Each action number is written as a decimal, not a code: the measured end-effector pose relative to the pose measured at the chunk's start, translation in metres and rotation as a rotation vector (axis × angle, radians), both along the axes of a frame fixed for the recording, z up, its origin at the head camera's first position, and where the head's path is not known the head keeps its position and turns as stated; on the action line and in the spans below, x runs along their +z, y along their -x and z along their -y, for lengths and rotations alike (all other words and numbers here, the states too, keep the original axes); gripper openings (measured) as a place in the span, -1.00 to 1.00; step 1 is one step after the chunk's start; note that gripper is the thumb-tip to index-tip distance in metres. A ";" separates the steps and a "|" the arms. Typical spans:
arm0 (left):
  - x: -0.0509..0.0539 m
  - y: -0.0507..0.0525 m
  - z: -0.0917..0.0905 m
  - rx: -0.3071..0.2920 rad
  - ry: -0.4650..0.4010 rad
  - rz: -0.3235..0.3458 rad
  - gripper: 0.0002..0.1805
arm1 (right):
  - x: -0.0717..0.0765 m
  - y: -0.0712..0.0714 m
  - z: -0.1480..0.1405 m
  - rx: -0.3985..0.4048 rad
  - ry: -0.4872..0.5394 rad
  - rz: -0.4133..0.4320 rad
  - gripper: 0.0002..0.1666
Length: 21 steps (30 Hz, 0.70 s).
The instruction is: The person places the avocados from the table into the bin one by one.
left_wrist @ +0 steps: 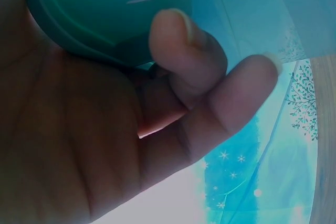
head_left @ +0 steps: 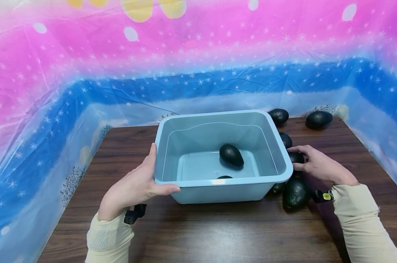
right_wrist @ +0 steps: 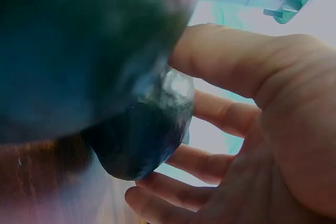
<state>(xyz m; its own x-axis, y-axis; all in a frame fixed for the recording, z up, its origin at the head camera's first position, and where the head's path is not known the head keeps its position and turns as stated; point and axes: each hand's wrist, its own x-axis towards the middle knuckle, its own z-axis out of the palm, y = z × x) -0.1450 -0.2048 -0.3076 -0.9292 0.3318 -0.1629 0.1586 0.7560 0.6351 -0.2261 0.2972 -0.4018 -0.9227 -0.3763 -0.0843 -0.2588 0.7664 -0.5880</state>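
A light blue plastic bin [head_left: 218,191] stands on the wooden table, with a dark avocado [head_left: 231,156] inside and part of another by its near wall. My left hand [head_left: 136,186] grips the bin's left side, thumb over the near rim; the left wrist view shows its curled fingers [left_wrist: 210,87] against the wall. Right of the bin, my right hand [head_left: 321,166] has thumb and fingers around an avocado [head_left: 296,157]. In the right wrist view those fingers [right_wrist: 220,111] touch a dark avocado [right_wrist: 144,135], and another one looms large and blurred in front.
Close to the bin's right side lie more avocados, one in front [head_left: 296,193] and one behind [head_left: 279,117]. Another avocado [head_left: 318,119] is at the table's back right. A pink and blue patterned cloth [head_left: 192,86] surrounds the table's back and sides.
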 end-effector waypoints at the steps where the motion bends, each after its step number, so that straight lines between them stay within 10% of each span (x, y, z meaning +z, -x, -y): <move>1: 0.000 0.000 0.000 0.000 0.002 0.000 0.46 | 0.000 0.000 0.000 0.001 -0.002 0.010 -0.26; 21: -0.002 0.002 0.001 -0.035 -0.106 -0.034 0.44 | -0.003 -0.002 0.002 -0.037 -0.053 0.022 -0.09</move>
<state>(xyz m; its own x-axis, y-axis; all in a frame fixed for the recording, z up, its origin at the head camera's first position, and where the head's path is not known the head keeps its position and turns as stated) -0.1468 -0.2056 -0.3094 -0.9212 0.3775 -0.0941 0.2060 0.6785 0.7052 -0.2245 0.2949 -0.4050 -0.9335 -0.3367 -0.1233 -0.2176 0.8052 -0.5517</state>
